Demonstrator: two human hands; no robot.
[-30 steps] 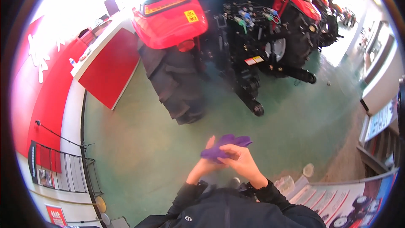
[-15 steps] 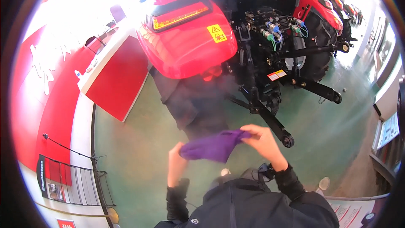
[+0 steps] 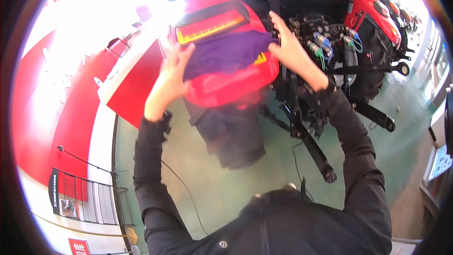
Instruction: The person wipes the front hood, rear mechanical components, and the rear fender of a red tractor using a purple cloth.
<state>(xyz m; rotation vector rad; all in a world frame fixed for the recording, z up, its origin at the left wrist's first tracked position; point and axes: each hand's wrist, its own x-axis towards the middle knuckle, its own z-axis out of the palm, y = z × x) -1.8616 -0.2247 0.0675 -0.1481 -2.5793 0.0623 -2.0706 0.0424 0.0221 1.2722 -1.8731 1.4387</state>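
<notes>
A purple cloth (image 3: 222, 53) lies spread across the sloping red fender (image 3: 231, 87) of a tractor. It covers part of a yellow warning sticker (image 3: 260, 58) and sits just below a yellow-edged dark panel (image 3: 212, 26). My left hand (image 3: 171, 73) is at the cloth's left edge, fingers apart and somewhat blurred. At the opposite edge, my right hand (image 3: 293, 52) has its fingers stretched upward, with the thumb side beside the cloth's corner. Neither hand visibly grips the cloth.
Right of the fender are hydraulic couplings (image 3: 323, 42), black linkage arms (image 3: 309, 146) and a large tyre (image 3: 373, 61). A red and white counter (image 3: 134, 85) stands left. Below it is a wire rack (image 3: 89, 198). A thin cable (image 3: 186, 184) runs near my left arm.
Both hands have moved up and forward from in front of my body to the fender. The cloth, held between them before, now lies on the fender, and the fingers have spread.
</notes>
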